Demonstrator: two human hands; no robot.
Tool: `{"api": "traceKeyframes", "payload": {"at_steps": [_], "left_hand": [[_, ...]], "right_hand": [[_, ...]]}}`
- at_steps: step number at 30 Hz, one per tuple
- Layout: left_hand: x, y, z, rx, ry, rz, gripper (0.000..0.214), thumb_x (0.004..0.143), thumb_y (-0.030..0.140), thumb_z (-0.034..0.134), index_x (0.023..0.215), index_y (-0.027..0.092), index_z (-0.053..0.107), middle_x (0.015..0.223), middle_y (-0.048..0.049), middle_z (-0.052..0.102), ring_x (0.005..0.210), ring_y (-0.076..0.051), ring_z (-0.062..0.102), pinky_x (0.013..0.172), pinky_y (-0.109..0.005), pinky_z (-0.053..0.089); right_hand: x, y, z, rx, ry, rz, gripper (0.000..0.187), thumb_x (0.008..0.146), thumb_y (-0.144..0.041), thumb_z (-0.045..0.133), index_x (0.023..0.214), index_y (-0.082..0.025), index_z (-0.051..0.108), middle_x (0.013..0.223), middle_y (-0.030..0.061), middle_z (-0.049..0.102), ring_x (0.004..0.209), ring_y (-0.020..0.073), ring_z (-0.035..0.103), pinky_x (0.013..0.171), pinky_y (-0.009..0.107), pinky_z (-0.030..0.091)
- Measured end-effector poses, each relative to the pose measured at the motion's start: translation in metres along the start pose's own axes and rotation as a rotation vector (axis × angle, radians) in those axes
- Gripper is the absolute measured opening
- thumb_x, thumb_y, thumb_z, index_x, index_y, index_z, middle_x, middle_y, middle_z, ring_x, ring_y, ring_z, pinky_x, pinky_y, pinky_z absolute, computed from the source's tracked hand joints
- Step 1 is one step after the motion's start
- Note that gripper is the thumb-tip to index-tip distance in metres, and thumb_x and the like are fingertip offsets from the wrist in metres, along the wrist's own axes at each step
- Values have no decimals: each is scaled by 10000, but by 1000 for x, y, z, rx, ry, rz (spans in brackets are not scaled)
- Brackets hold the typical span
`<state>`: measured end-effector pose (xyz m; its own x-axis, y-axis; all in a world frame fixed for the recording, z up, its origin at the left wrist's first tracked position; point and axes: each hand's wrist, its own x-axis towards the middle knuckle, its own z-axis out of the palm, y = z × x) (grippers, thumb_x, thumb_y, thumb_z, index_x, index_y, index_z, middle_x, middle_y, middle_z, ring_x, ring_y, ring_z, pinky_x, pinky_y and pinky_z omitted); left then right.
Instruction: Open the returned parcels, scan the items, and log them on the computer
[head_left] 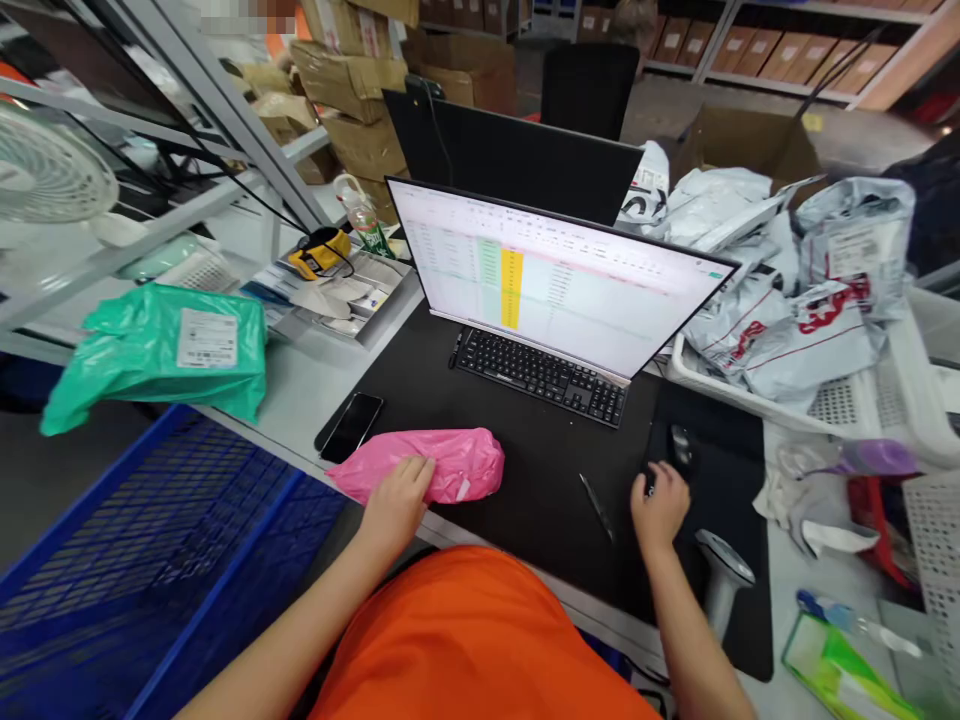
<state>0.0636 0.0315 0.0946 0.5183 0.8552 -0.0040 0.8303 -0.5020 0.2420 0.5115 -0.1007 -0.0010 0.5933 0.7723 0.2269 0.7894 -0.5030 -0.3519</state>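
Note:
A pink plastic parcel bag (465, 462) lies at the front of the black desk mat (525, 520). My left hand (397, 500) grips its near side, with the fingers over the top. On the right, my right hand (661, 505) is curled with thumb and fingers around a small dark thing that I cannot make out. Just beyond its fingertips sits a black computer mouse (681, 446). A pen (597, 508) lies on the mat between my hands. Beside my right wrist stands a handheld barcode scanner (723, 572). A phone (352, 428) touches the pink bag's left end.
A monitor (555, 275) showing a spreadsheet stands behind a keyboard (540, 375). Grey parcel bags (810, 340) fill a white basket (840, 405) at right. A green parcel (172, 345) overhangs the left desk edge, above a blue crate (225, 540). A fan (49, 165) stands far left.

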Motion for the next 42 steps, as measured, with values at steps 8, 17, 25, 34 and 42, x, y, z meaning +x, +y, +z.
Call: {"api": "traceKeyframes", "payload": {"at_steps": [8,17,25,34,42], "left_hand": [[-39,6,19,123,307,131,512,936,127,497,1444,182,522,1414,-176,578,1330,-327,549,1074,-475,506],[-54,1,13,257,453,122,337,926,96,553,1232,137,688,1185,-142,716,1117,-296,648,1003,-466,538],[-57,-2,27,268,561,140,313,974,89,471,1186,142,695,1069,-98,753,1052,-246,663,949,-411,543],[-62,-1,30,215,630,140,342,981,57,465,1215,207,666,959,-36,750,927,-173,682,825,-308,561],[-62,1,23,178,596,93,226,968,78,520,1053,193,695,937,-40,751,927,-174,694,788,-297,582]], "right_hand": [[-116,-44,3,32,-387,73,416,940,-315,406,1213,-87,622,1102,220,647,1018,335,623,903,464,490],[-27,-75,-33,214,-364,-27,507,933,-357,385,1291,-69,601,1181,214,682,1057,288,681,928,434,552],[24,-316,-98,44,-772,-988,430,1024,-348,398,1401,-303,600,1254,72,709,1107,235,691,941,358,545],[4,-395,-105,-590,-817,-1324,469,1006,-190,343,1392,-247,603,1039,139,721,915,264,739,701,307,536],[50,-271,-143,-749,-824,-1038,491,1005,-206,370,1431,-326,582,982,104,730,879,235,739,687,283,513]]}}
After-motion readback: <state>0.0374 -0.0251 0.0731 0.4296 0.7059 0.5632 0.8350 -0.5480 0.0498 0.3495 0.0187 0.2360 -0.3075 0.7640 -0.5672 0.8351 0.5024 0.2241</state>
